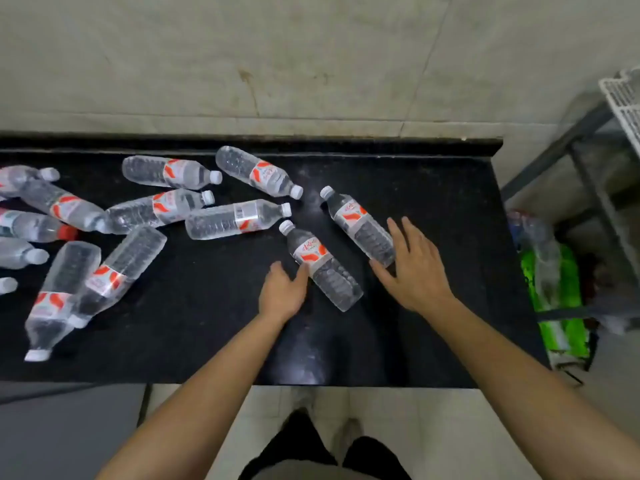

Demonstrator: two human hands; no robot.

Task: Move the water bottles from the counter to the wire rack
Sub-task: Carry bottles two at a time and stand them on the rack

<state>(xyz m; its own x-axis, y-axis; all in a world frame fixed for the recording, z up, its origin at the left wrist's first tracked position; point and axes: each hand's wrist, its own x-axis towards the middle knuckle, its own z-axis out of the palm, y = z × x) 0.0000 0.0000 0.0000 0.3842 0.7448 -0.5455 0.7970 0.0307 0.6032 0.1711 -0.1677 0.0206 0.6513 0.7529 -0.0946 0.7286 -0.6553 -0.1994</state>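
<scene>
Because the clear plastic water bottles with red-and-white labels (239,218) lie flat on the black worktop (207,323), well left of the white wire rack (620,95), both hands sit low. The right hand (415,271) is spread wide over the bottle closest to the rack (356,220). The left hand (280,296) is loosely cupped, thumb touching the next bottle (329,275). Nothing is gripped yet.

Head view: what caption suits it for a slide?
Left hand touches the nearer water bottle, right hand the farther water bottle, on a black counter; wire rack far right.
</scene>
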